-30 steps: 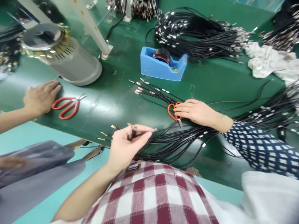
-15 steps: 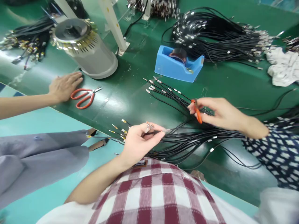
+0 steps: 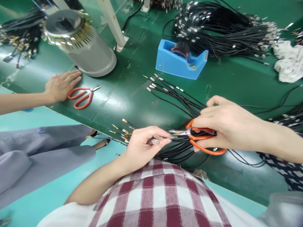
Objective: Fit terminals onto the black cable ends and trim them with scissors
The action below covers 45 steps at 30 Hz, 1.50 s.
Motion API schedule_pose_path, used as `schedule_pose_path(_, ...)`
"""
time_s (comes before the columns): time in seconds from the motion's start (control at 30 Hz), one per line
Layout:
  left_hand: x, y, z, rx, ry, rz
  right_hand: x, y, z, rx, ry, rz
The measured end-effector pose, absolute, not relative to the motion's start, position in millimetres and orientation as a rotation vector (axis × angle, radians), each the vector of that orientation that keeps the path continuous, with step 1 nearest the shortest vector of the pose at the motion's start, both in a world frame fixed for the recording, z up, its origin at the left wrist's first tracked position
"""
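My left hand (image 3: 146, 146) is closed in a pinch on thin black cables with small metal plugs (image 3: 156, 141) showing at the fingers. My right hand (image 3: 217, 126) grips red-handled scissors (image 3: 208, 151), whose blades point left and lie close to my left fingertips. Whether the blades touch a cable, I cannot tell. Beneath both hands runs a bundle of black cables (image 3: 180, 154). Beyond them, more cable ends with silver tips (image 3: 165, 89) fan out across the green table.
A blue tape dispenser (image 3: 175, 67) stands behind the cable ends. Large coiled cables (image 3: 220, 41) lie farther back, beside white cloth (image 3: 288, 63). To the left are a grey round device (image 3: 92, 56), another pair of red scissors (image 3: 82, 96) and another person's hand (image 3: 62, 85) flat on the table.
My right hand has come left and nearer, and the scissors have swung round so their blades meet my left fingertips. My left hand has stayed nearly in place, its plugs now turned lower.
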<state>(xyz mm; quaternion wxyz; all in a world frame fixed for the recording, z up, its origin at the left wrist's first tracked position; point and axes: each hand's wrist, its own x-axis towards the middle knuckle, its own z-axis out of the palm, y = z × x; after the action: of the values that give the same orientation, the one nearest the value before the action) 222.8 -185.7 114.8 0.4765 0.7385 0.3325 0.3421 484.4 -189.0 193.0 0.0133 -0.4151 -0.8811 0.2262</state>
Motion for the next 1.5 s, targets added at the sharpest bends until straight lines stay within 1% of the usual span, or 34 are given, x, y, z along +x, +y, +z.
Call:
schedule_pose_path(0.23,220.9,-184.3,113.3,1.877,0.782,0.874,484.8,-185.4,190.6,-1.205,-2.843,0.668)
schedule_pose_path(0.43,220.6,-185.0,112.9,1.872,0.718,0.932,483.6,-184.6,190.9,-1.144,-2.860,0.734)
schedule_pose_path(0.63,221.4,-185.4,113.5,1.928,0.683,0.966,481.6,-187.9,189.4,-1.147,-2.931,0.599)
schedule_pose_path(0.8,221.5,-185.7,114.9,1.967,0.649,0.964,481.3,-189.4,185.0,-1.155,-2.918,0.752)
schedule_pose_path(1.03,221.1,-186.1,116.0,1.914,0.672,0.979,479.8,-188.6,189.1,-1.288,-2.750,1.000)
schedule_pose_path(1.13,220.9,-186.3,116.1,1.910,0.679,0.968,479.6,-188.9,192.6,-1.266,-2.743,0.941)
schedule_pose_path(1.37,221.1,-185.5,116.8,1.921,0.681,0.950,479.6,-192.8,190.9,-1.192,-2.858,0.632)
schedule_pose_path(1.5,220.7,-185.2,116.9,1.915,0.701,0.929,479.0,-193.5,190.9,-1.192,-2.875,0.556)
